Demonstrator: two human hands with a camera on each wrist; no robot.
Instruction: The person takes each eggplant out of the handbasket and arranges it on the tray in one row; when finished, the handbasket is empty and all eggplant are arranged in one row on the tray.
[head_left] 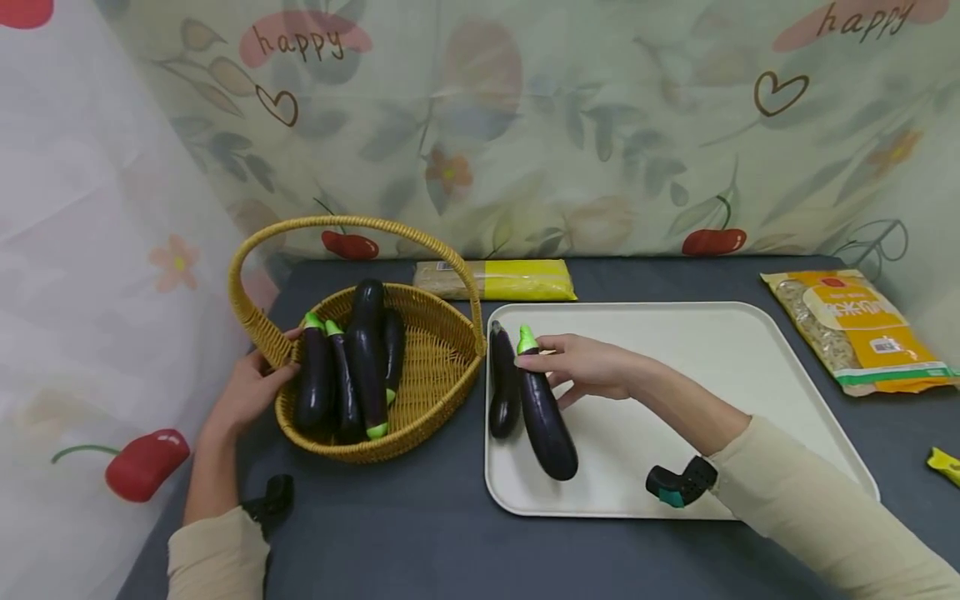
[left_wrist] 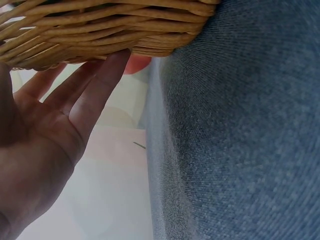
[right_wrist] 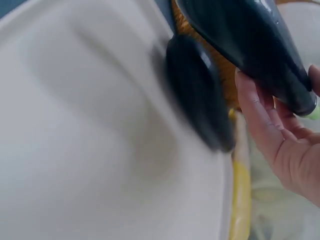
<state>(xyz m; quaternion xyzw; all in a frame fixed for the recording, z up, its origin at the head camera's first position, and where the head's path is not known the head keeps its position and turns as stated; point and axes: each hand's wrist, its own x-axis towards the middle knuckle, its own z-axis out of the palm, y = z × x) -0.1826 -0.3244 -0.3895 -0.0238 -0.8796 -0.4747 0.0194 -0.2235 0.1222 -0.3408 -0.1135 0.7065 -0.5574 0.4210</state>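
In the head view my right hand [head_left: 588,367] pinches an eggplant [head_left: 551,433] near its green stem end, holding it above the left part of the white tray [head_left: 675,500]. The right wrist view shows thumb and fingers on either side of this eggplant [right_wrist: 255,45]. Beside it a second eggplant [head_left: 505,392] lies along the tray's left edge. My left hand [head_left: 251,396] grips the wicker basket [head_left: 435,375] at its left rim, by the foot of the handle; its fingers [left_wrist: 100,95] lie against the woven outside. Inside the basket rest several eggplants [head_left: 365,358], mostly on its left side.
Behind the basket and tray lies a flat yellow-ended packet [head_left: 525,281]. An orange and clear bag of grains [head_left: 862,329] sits right of the tray, with a small yellow packet [head_left: 943,465] nearer the right edge. Patterned cloth walls [head_left: 562,125] enclose the grey table [head_left: 390,533].
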